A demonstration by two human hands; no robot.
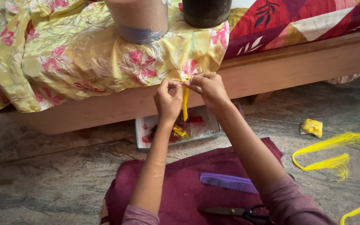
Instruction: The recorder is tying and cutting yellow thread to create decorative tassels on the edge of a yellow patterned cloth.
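Lying nearest on maroon lap cloth [180, 191]: scissors [234, 212], purple comb [228, 182]. Beyond, left hand [168, 100] and right hand [208, 88] pinching yellow tassel [185, 104], fingers closed, at edge of floral fabric [84, 54] draping over bed [296, 66].

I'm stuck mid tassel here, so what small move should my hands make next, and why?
Probably pull the yellow thread bundle snug against the floral cloth's edge. Both the left hand and right hand pinch its top there while the strand hangs loose below, so tightening looks due.
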